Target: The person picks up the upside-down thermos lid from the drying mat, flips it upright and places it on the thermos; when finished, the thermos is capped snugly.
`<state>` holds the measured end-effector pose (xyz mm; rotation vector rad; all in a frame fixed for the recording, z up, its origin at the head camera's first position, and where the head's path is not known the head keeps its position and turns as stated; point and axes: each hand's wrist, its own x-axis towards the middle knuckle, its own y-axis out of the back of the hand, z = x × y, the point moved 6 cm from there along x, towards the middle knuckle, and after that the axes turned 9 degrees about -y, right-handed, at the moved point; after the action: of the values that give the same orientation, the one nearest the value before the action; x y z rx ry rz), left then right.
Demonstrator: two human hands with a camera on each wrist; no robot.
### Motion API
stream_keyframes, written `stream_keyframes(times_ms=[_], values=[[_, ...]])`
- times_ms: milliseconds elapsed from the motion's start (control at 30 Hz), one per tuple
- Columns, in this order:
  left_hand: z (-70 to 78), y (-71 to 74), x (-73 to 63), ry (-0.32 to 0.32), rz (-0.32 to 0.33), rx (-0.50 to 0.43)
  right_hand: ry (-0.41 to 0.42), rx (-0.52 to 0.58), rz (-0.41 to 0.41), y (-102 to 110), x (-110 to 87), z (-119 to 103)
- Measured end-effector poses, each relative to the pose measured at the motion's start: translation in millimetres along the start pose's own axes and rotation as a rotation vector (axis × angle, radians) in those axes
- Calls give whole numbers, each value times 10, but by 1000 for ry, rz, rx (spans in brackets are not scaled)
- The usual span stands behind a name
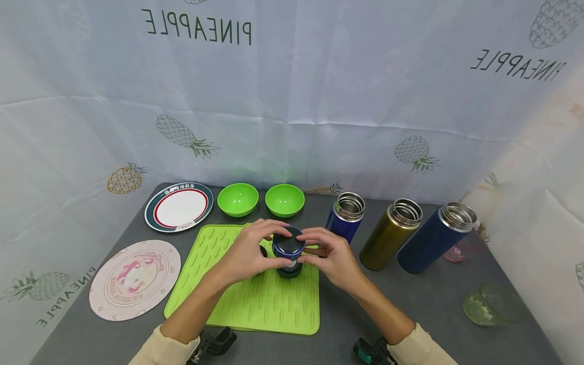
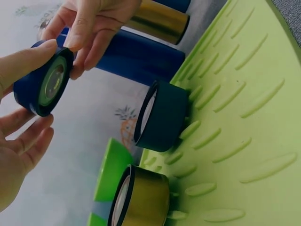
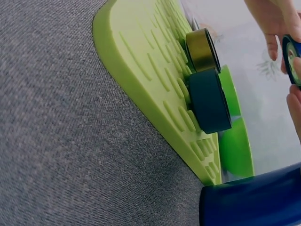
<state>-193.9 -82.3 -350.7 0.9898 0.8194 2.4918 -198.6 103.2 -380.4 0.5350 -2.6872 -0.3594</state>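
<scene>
A blue bottle lid (image 1: 288, 244) with a dark top is held up over the green drying mat (image 1: 260, 304). My left hand (image 1: 246, 248) grips it by the rim, thumb opposite fingers. On the other side, my right hand (image 1: 335, 256) pinches the rim with thumb and fingertips. The left wrist view shows the lid's pale round underside (image 2: 54, 81). Below it, a dark blue-green lid (image 2: 162, 117) and a gold lid (image 2: 143, 195) rest on the mat; in the head view the hands and held lid partly hide them.
To the right stand lidless blue (image 1: 342, 223), gold (image 1: 388, 235) and navy (image 1: 431, 241) bottles. Behind the mat are two green bowls (image 1: 238, 200). Left lie a rimmed plate (image 1: 205, 195) and a pink unicorn plate (image 1: 105, 299). Clear glass (image 1: 483, 306) stands near the right edge.
</scene>
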Motion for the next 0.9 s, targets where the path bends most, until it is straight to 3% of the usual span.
stream_keyframes(times_ms=[267,467,667,833,900], values=[[0,6,-3,20,-13,25,33,-142,-20,35,-56,-103],[36,71,66,1,-11,40,83,-228,19,216,-132,-315],[141,139,236,-55,-3,43,197,-260,136,495,-212,-591],[198,194,327,-74,9,41,338,-285,304,746,-284,-754],[205,209,354,-72,10,42,351,-277,367,823,-308,-759]])
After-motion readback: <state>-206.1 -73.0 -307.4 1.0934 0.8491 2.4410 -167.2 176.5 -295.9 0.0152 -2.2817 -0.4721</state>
